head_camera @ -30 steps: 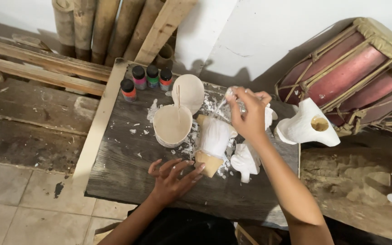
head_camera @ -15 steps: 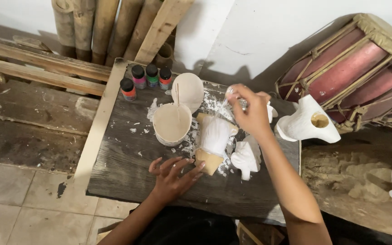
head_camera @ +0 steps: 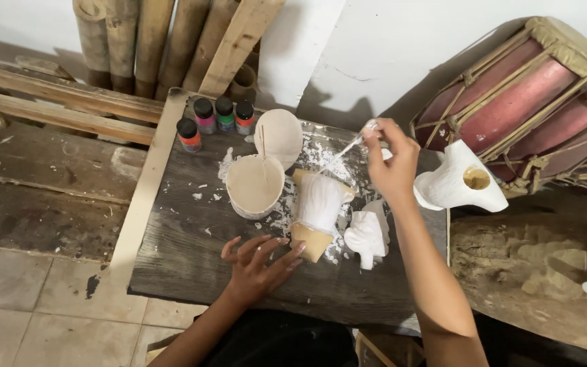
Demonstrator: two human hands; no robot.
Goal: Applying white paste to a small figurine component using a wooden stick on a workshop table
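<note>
My right hand (head_camera: pixel 392 163) is raised above the dark wooden board (head_camera: pixel 191 258) and pinches a thin brush (head_camera: pixel 344 151) whose tip points down toward a tan cone-shaped piece (head_camera: pixel 317 214) partly coated in white. My left hand (head_camera: pixel 259 261) lies flat on the board with fingers spread, its fingertips touching the cone's lower end. A round tub of white paste (head_camera: pixel 254 185) with a thin stick in it stands just left of the cone, and its lid (head_camera: pixel 278 136) leans behind it.
Several small paint bottles (head_camera: pixel 215 117) stand at the board's far edge. A small white figure (head_camera: pixel 366 236) lies right of the cone. A white hollow cast (head_camera: pixel 460 182) and a red drum (head_camera: pixel 524 102) sit at the right. Bamboo poles (head_camera: pixel 137 41) lean against the wall.
My right hand has lifted slightly and moved toward the right with the brush. My left hand has stayed flat on the board by the cone.
</note>
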